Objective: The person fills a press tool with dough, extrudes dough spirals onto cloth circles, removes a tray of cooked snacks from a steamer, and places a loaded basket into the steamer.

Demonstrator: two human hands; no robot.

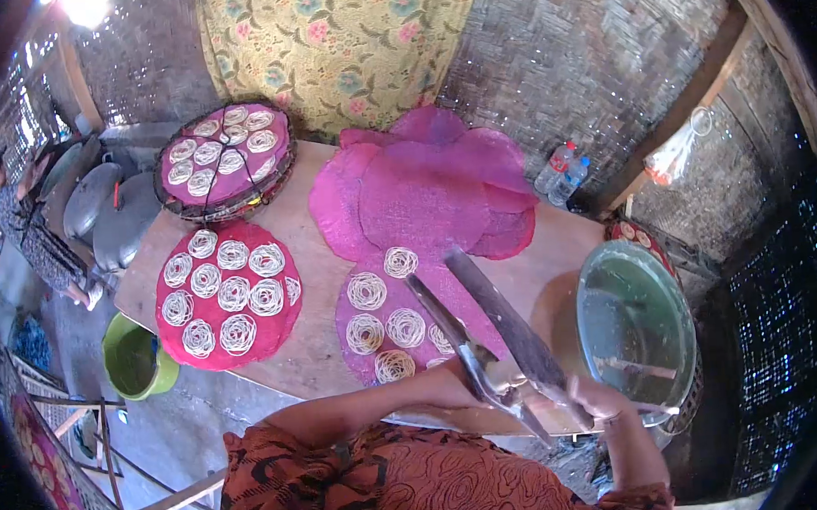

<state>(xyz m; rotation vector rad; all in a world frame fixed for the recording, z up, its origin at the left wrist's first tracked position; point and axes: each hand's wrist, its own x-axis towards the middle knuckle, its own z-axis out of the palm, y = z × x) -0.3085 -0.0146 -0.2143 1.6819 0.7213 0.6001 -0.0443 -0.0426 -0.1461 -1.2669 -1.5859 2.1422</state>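
Both my hands are on a press with two long wooden arms (509, 328) and metal parts, held over the table's front edge. My left hand (461, 381) grips it from the left, its fingers largely hidden behind the metal part. My right hand (597, 398) is closed around the lower end of the thicker arm. Under the press lies a pink mesh cloth (447, 290) with several pale coils of noodle strands (405, 327) on its left side; the press hides part of it.
A red round cloth (233, 343) with coils lies left, before a stacked round tray (267, 193). Pink cloths (415, 195) are piled behind. A water basin (633, 308) stands right, bottles (566, 182) behind. A green bucket (137, 357) is on the floor; another person (33, 228) is far left.
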